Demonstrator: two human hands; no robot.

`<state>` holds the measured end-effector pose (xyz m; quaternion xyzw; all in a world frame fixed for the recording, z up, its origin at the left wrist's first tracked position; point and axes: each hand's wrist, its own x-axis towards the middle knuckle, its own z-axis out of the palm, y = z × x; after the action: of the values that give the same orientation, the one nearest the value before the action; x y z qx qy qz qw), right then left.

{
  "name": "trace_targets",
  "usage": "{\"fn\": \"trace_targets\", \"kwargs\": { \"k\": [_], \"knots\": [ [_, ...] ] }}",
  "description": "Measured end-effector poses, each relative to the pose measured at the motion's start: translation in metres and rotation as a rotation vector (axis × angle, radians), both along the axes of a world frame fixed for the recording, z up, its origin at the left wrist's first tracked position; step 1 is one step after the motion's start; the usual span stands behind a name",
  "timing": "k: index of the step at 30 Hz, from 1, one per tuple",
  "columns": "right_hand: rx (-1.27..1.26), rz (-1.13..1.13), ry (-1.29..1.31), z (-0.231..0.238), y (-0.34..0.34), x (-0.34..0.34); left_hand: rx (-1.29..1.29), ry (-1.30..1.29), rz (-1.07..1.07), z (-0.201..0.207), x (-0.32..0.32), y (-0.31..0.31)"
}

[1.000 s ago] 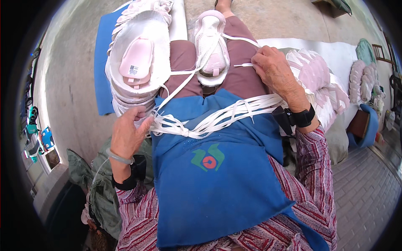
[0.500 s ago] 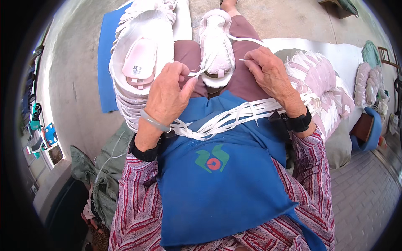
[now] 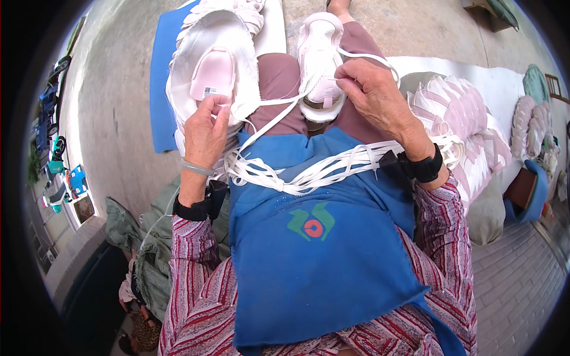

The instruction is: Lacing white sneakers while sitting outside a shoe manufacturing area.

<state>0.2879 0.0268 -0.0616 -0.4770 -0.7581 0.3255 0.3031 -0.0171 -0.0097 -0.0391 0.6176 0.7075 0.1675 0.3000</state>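
A pale pink and white shoe upper (image 3: 319,50) lies between my knees with a white shoelace (image 3: 274,121) threaded at its near end. My left hand (image 3: 206,135) is to the left of it, thumb and fingertips pinched on the lace, which runs taut back to the shoe upper. Over the near right side of the shoe upper, my right hand (image 3: 375,95) pinches the thin tip of a lace. A bundle of loose white laces (image 3: 314,177) stretches across the blue apron (image 3: 320,273) on my lap.
Stacked shoe uppers (image 3: 181,77) stand at the left, the top one with a pink insole (image 3: 215,71). More uppers (image 3: 448,113) are heaped at the right. Further right sits a blue chair (image 3: 537,196). Green sacking (image 3: 157,267) lies at my left side.
My left hand has moved left, away from the shoe upper, with the lace stretched between them. My right hand has come closer to the shoe upper.
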Motion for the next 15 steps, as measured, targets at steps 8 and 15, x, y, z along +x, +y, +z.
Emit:
{"fn": "trace_targets", "kwargs": {
  "k": [8,15],
  "knots": [
    [-0.076,-0.071,-0.031,-0.005,0.004,0.012,0.247,0.028,-0.424,0.005,0.054,0.009],
    [-0.101,-0.050,-0.053,-0.006,0.003,0.006,0.228,0.267,-0.554,-0.018,0.081,0.014]
  ]
}}
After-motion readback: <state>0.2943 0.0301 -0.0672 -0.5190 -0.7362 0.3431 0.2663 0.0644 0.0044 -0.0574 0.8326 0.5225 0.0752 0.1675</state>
